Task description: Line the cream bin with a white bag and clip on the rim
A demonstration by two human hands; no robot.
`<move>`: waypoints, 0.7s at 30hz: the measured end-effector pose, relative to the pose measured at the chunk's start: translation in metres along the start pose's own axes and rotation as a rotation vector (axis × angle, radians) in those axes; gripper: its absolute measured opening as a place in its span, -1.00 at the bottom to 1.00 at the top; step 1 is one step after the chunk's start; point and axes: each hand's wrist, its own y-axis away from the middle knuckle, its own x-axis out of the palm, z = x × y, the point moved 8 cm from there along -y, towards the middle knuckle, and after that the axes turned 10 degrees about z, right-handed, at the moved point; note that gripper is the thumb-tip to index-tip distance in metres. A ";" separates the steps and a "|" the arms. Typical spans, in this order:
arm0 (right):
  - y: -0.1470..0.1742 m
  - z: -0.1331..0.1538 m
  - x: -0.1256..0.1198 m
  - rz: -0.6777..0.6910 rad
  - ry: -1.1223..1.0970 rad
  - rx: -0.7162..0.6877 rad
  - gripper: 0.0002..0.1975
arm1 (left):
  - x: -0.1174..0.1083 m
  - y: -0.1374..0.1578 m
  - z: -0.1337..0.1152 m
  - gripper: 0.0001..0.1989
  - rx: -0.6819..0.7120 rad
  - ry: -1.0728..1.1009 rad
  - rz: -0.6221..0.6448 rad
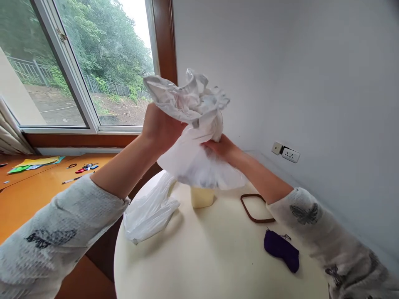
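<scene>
A crumpled white plastic bag [199, 162] is held up in front of me, above the round cream table [218, 257]. My left hand [162, 126] wraps round its gathered upper part from the left, with most fingers hidden behind the plastic. From the right, my right hand [221, 147] pinches the bag just below the gather. The bag's top puffs out in loose folds, and its lower part flares downward. Under it stands a cream block-like container [202, 198], its upper part covered by the bag.
A second white plastic bag [149, 211] lies at the table's left. To the right are a brown rounded-square frame [246, 207] and a dark purple cloth piece [282, 251]. The orange desk [37, 199] holds coloured papers [34, 164] and red-handled scissors [82, 169]. A wall socket [290, 155] is at right.
</scene>
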 end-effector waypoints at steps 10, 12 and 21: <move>-0.040 -0.007 -0.021 -0.055 0.066 -0.041 -0.87 | -0.059 -0.004 0.048 -0.94 -0.137 0.112 -0.021; -0.045 -0.013 -0.019 -0.051 0.059 -0.056 -0.87 | -0.069 -0.002 0.056 -0.92 -0.165 0.100 -0.035; -0.060 -0.036 -0.013 -0.029 0.025 -0.017 -0.89 | -0.098 0.001 0.079 -0.79 -0.206 -0.011 -0.039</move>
